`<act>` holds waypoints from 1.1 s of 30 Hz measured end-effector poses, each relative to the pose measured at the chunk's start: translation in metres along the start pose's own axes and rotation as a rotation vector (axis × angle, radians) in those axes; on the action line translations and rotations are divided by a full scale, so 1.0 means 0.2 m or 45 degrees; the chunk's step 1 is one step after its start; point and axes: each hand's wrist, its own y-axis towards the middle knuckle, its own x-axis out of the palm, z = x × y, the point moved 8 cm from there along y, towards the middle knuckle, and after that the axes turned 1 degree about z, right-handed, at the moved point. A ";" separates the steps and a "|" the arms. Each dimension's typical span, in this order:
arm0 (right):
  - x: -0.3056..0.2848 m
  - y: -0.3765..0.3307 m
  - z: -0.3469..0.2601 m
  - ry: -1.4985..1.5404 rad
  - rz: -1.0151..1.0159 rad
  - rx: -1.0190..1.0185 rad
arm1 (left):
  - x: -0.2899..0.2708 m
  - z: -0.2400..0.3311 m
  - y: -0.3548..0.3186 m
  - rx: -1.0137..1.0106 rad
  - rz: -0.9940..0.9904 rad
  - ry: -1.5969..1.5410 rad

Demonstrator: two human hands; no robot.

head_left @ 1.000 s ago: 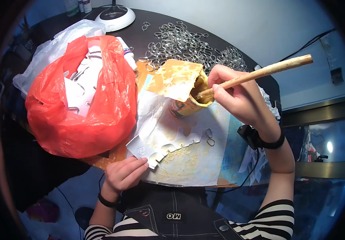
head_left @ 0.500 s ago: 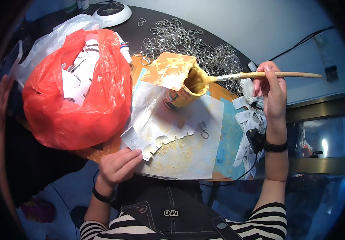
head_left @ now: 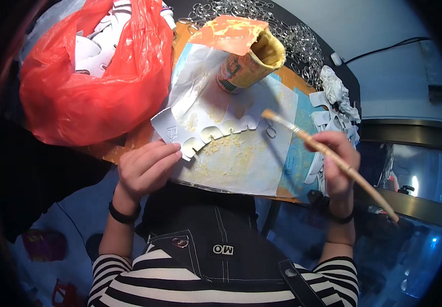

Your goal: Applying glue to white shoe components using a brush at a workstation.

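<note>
My right hand [head_left: 336, 161] grips a wooden paintbrush [head_left: 331, 153], its bristles angled to the upper left above the paper. My left hand [head_left: 149, 166] has its fingers closed together on the lower left end of an overlapping row of white cut-out pieces [head_left: 213, 134] with rounded, notched edges. The thumb is mostly hidden. Those pieces lie on a white sheet [head_left: 216, 174] smeared with yellow paste. A paste-crusted tub [head_left: 246, 69] stands beyond them, with a yellow-smeared orange flap [head_left: 231, 33] at its rim. Two small metal rings [head_left: 270, 129] lie near the brush tip.
A red plastic bag [head_left: 95, 112] full of white cut-outs stands at the left. Many metal rings [head_left: 300, 48] are heaped at the back. Along the right edge lie more white pieces [head_left: 326, 120] and a crumpled white tissue [head_left: 336, 84].
My right hand has drawn the brush out of the tub and down toward the white pieces. My left hand stays on the row's end. The view has tilted downward.
</note>
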 end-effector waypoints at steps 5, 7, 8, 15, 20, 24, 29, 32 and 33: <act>0.13 -0.03 0.00 -0.154 -0.071 -0.086 | 0.00 0.01 0.02 -0.022 -0.007 -0.009; 0.15 -0.03 0.03 -0.105 -0.054 -0.029 | 0.00 0.01 0.01 -0.026 -0.012 -0.011; 0.17 -0.02 0.04 -0.101 -0.053 -0.019 | 0.00 0.01 0.01 -0.027 -0.016 -0.011; 0.22 -0.05 0.11 -0.037 -0.048 -0.002 | 0.00 0.01 0.02 -0.019 -0.013 -0.003; 0.20 -0.05 0.07 -0.082 -0.107 -0.019 | 0.00 0.01 0.02 -0.026 -0.005 -0.015; 0.17 -0.04 0.07 -0.022 -0.030 -0.056 | 0.00 0.01 0.02 -0.026 -0.008 -0.003; 0.18 -0.04 0.09 -0.056 0.044 -0.048 | 0.00 0.01 0.02 -0.024 -0.001 -0.007; 0.22 -0.03 0.06 -0.181 0.002 -0.117 | 0.00 0.01 0.02 -0.025 -0.001 -0.008; 0.23 -0.03 0.06 -0.179 -0.006 -0.135 | 0.00 0.01 0.02 -0.024 -0.003 -0.006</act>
